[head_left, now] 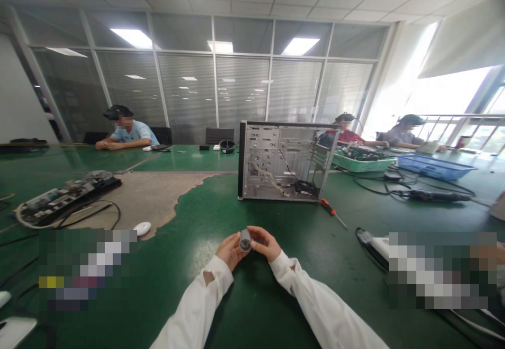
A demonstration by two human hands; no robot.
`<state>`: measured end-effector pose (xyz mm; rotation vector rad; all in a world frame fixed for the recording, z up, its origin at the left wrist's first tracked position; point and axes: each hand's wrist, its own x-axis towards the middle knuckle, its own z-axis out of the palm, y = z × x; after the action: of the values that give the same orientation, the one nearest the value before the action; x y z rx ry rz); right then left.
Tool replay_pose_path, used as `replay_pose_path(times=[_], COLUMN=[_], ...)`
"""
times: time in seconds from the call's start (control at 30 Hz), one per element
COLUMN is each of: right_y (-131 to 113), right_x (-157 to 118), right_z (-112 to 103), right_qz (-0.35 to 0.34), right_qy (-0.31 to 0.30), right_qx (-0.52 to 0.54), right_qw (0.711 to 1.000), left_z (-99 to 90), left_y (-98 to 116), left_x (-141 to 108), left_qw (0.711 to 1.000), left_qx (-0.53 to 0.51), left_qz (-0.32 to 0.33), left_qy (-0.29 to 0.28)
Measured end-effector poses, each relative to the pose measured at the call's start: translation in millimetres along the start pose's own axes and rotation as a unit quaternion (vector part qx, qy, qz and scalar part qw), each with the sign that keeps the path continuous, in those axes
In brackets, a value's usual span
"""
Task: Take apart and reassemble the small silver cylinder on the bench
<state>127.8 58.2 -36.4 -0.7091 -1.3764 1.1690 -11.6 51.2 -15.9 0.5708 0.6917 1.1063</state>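
Between my two hands is a small grey cylindrical part (245, 240), its round end facing me and showing some detail inside that is too small to make out. My left hand (231, 249) grips it from the left side. On the right, the fingers of my right hand (266, 243) are closed on the same part. Both hands are just above the green table (189, 280). Beyond them stands an open computer case (286, 162) with cables inside. A screwdriver (333, 213) with an orange-red handle lies by the case's lower right corner.
Boards and cables (71, 194) lie at the left, near a white oval object (142, 228). A green basket (363, 165) and a blue basket (436, 168) stand at the back right, with black cables before them. Several people sit across the table.
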Motion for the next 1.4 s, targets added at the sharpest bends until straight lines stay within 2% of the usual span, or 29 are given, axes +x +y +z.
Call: replay_pose_path(times=[0.17,0.3,0.5,0.67,1.1,1.4], right_y=[1,1,1,-9,-15,-19], right_x=[0,0,-2,-4,-5,-8], right_z=[-1,-5,-1,3,6,-2], right_qz=[0.007,0.039,0.102,0.126,0.160,0.223], right_qy=[-0.019,-0.033,-0.007,-0.011,0.005,0.009], right_qx=[0.041,0.074,0.145,0.199,0.213,0.239], right_qw=[0.999,0.996,0.984,0.972,0.964,0.945], left_z=[0.4,1.9,4.4,5.3,7.0,12.6], left_y=[0,0,2,3,5,1], left_x=[-1,-1,-1,-2,-2,-2], left_qw=[1.000,1.000,0.997,0.994,0.991,0.978], left_qx=[0.004,0.016,0.067,0.093,0.117,0.198], left_qz=[0.002,-0.004,-0.024,-0.037,-0.042,-0.024], left_qy=[0.000,0.010,0.030,0.034,0.051,0.068])
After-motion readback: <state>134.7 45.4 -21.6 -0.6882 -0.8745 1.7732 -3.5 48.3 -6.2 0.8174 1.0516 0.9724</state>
